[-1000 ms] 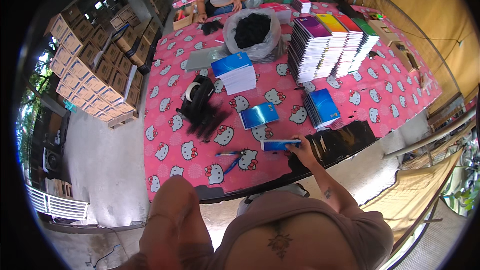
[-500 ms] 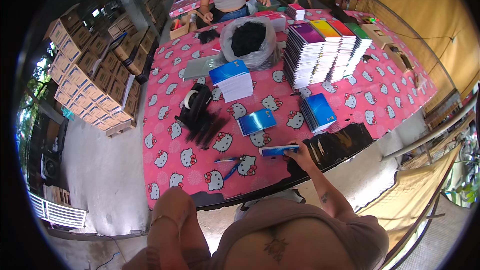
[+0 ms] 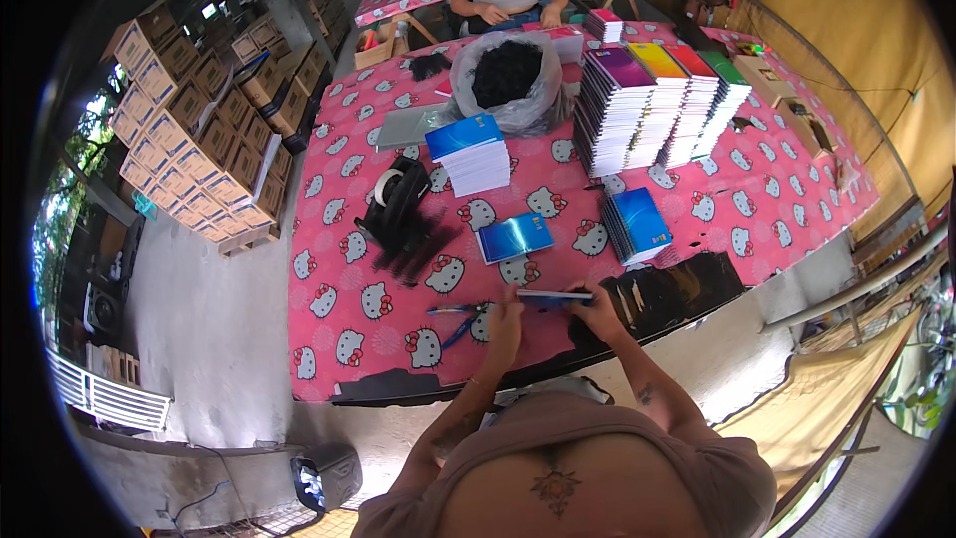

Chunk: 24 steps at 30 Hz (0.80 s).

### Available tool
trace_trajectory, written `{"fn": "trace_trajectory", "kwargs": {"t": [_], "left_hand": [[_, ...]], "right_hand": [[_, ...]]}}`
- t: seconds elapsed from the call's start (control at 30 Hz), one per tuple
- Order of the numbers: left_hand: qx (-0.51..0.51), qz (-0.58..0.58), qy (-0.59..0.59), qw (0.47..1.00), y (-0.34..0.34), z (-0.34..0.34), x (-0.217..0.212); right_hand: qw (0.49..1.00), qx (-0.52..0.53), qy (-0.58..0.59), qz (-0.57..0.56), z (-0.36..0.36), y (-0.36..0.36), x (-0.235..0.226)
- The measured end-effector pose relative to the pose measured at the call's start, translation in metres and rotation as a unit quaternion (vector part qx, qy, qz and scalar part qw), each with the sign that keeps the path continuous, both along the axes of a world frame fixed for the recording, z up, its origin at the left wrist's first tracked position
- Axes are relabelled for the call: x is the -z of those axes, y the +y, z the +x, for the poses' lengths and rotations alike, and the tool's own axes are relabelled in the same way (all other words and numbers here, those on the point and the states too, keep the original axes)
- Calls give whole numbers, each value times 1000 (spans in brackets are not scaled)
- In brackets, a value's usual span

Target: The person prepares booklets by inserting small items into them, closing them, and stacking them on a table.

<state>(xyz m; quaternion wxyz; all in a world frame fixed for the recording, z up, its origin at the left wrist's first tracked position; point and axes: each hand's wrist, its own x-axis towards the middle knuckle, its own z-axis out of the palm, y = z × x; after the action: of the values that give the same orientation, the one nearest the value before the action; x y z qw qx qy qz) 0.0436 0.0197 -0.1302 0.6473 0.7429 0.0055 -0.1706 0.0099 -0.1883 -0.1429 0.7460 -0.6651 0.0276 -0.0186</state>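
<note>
Notebook (image 3: pixel 554 295) held flat, edge-on between both hands, left hand (image 3: pixel 505 311) clamped on its left end, right hand (image 3: pixel 601 305) on its right.

Mauve-brown top with small dark ornamental print, bare forearms, tattoo on right forearm

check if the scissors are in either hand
No: the blue-handled scissors lie on the pink tablecloth beside the left hand, while both that and the right hand hold a thin blue notebook.
</note>
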Motion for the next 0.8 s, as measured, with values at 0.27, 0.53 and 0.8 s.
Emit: {"fn": "trace_trajectory", "kwargs": {"t": [0.27,0.53,0.8], "left_hand": [[-219,-117,-132,960,11,13,-9],[-160,103,-177,966,34,-1,-23],[-190,49,-219,956,24,-41,-52]], "right_hand": [[988,-66,-55,-126,-1,-9,-8],[990,-87,-35,-109,7,-14,-17],[982,-108,-30,-151,18,-21,-35]]}}
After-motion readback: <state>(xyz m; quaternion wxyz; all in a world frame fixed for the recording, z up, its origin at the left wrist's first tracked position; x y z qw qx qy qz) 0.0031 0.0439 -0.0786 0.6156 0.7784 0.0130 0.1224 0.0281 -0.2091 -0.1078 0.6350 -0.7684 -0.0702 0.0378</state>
